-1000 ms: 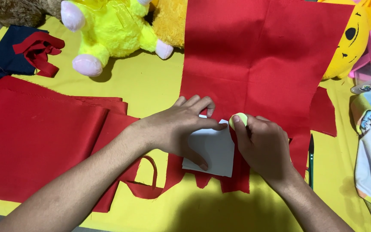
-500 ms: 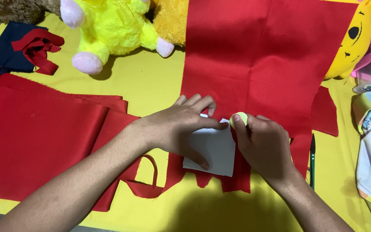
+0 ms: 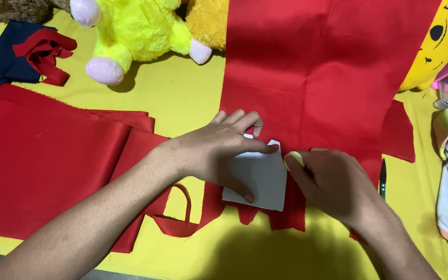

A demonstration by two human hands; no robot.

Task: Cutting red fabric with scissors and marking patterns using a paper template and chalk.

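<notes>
Flat on the soft red cloth [image 3: 327, 78], a stiff white card [image 3: 259, 181] is pinned by the spread left hand [image 3: 219, 150]; pale chalk [image 3: 292, 158] is pinched in the right hand [image 3: 333, 181], likely brittle.

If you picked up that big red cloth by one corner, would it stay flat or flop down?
Probably flop. The red cloth lies limp on the yellow table cover, and its cut strips curl. It looks thin, so likely light. The white card under the left hand looks stiffer.
</notes>
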